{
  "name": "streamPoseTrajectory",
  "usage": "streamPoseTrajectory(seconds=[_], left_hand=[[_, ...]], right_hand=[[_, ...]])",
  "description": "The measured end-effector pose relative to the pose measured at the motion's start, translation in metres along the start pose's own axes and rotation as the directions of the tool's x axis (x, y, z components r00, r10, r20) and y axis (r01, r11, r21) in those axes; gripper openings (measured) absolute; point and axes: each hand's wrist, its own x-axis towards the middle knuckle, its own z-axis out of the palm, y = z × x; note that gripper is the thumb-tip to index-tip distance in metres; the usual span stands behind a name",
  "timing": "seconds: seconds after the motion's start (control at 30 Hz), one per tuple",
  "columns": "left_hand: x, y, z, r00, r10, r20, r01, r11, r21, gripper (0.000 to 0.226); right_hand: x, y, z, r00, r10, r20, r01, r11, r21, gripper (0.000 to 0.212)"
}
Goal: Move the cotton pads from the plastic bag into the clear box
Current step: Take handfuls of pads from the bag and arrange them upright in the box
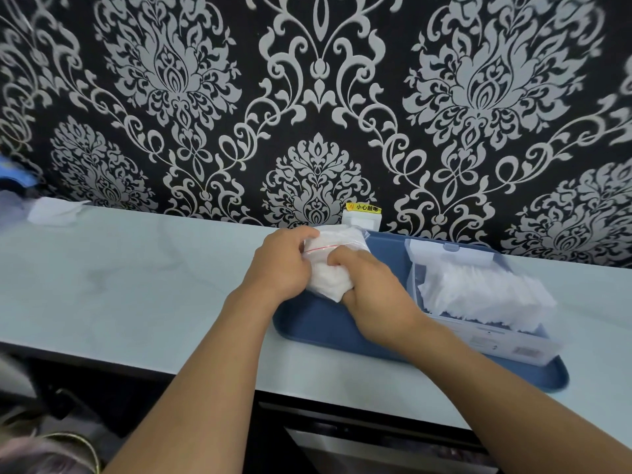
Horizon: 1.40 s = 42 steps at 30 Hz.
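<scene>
both hands gripping plastic bag (333,265) at frame centre: left hand (280,265) pinching its rim, right hand (372,289) fingers (337,256) closing on cotton pads (326,282) inside. next, probably: lifting bunch right into clear box (478,295).

home, damask wallpaper (318,97), pale countertop (136,278)

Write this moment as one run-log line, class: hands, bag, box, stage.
left hand: grips plastic bag | right hand: grips bag of cotton pads | clear box: open, holds pads, on blue tray | stage: transfer under way

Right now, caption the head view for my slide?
Both hands grip the plastic bag beside the clear box.
</scene>
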Motion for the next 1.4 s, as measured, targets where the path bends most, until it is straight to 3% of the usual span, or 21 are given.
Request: streamPoseTrajectory(seconds=[0.1, 0.2, 0.27, 0.33, 0.4, 0.47, 0.5, 0.53, 0.63, 0.7, 0.77, 0.83, 0.9, 0.97, 1.07, 1.2, 1.4], left_hand=[[0.0, -0.002, -0.003, 1.0, 0.006, -0.019, -0.006, 1.0, 0.015, 0.053], [-0.001, -0.005, -0.006, 0.999, 0.004, 0.043, -0.006, 0.999, 0.038, 0.056], [-0.006, 0.001, -0.014, 1.0, 0.016, 0.026, -0.017, 1.0, 0.013, 0.065], [-0.015, 0.019, -0.024, 0.987, 0.01, -0.159, -0.044, 0.976, -0.213, 0.063], [-0.027, 0.051, -0.028, 0.967, -0.081, -0.242, -0.089, 0.782, -0.617, 0.045], [-0.039, 0.086, -0.015, 0.995, -0.093, -0.027, 0.02, 0.467, -0.884, 0.026], [-0.044, 0.1, -0.004, 0.994, -0.063, 0.088, 0.105, 0.35, -0.931, 0.031], [-0.047, 0.111, 0.008, 0.987, -0.041, 0.155, 0.16, 0.301, -0.94, 0.04], [-0.049, 0.124, 0.038, 0.984, -0.117, 0.134, 0.163, 0.289, -0.943, 0.038], [-0.047, 0.129, 0.046, 0.973, -0.152, 0.175, 0.2, 0.167, -0.965, 0.038], [-0.047, 0.132, 0.051, 0.962, -0.173, 0.213, 0.228, 0.072, -0.971, 0.046], [-0.047, 0.136, 0.057, 0.963, -0.215, 0.164, 0.202, 0.169, -0.965, 0.042], [-0.047, 0.138, 0.061, 0.955, -0.283, 0.089, 0.179, 0.308, -0.934, 0.038], [-0.047, 0.138, 0.062, 0.957, -0.287, 0.036, 0.149, 0.381, -0.912, 0.031], [-0.051, 0.144, 0.059, 0.969, -0.246, 0.017, 0.108, 0.361, -0.926, 0.028], [-0.053, 0.146, 0.059, 0.977, -0.213, 0.03, 0.095, 0.299, -0.949, 0.023], [-0.052, 0.145, 0.065, 0.981, -0.187, 0.044, 0.115, 0.392, -0.913, 0.024]], right_hand=[[-0.013, 0.0, -0.014, 0.996, -0.08, -0.042, 0.085, 0.989, 0.118, 0.043], [-0.022, 0.002, -0.036, 0.993, -0.099, -0.069, 0.119, 0.899, 0.421, 0.03], [-0.026, 0.005, -0.053, 0.997, -0.019, -0.075, 0.065, 0.719, 0.691, 0.03], [-0.027, 0.006, -0.065, 0.996, 0.064, -0.064, 0.024, 0.498, 0.867, 0.034], [-0.027, 0.006, -0.069, 0.989, 0.125, -0.082, 0.033, 0.352, 0.935, 0.035], [-0.027, 0.005, -0.068, 0.982, 0.155, -0.104, 0.061, 0.262, 0.963, 0.037], [-0.027, 0.004, -0.065, 0.981, 0.153, -0.118, 0.074, 0.265, 0.961, 0.038], [-0.027, 0.002, -0.063, 0.98, 0.144, -0.136, 0.086, 0.306, 0.948, 0.04], [-0.027, -0.003, -0.058, 0.955, 0.188, -0.23, 0.115, 0.481, 0.869, 0.038], [-0.026, -0.005, -0.057, 0.911, 0.302, -0.281, 0.11, 0.478, 0.871, 0.033], [-0.022, -0.008, -0.054, 0.851, 0.375, -0.368, 0.109, 0.56, 0.822, 0.035], [-0.02, -0.009, -0.051, 0.81, 0.412, -0.418, 0.11, 0.593, 0.797, 0.036], [-0.018, -0.009, -0.05, 0.79, 0.465, -0.398, 0.111, 0.531, 0.84, 0.037], [-0.015, -0.004, -0.053, 0.769, 0.526, -0.365, 0.089, 0.477, 0.874, 0.024], [-0.012, 0.0, -0.057, 0.74, 0.557, -0.377, 0.067, 0.496, 0.866, 0.019], [-0.014, -0.006, -0.057, 0.75, 0.514, -0.417, 0.075, 0.559, 0.825, 0.03], [-0.007, 0.009, -0.053, 0.707, 0.568, -0.422, 0.012, 0.587, 0.81, 0.028]])
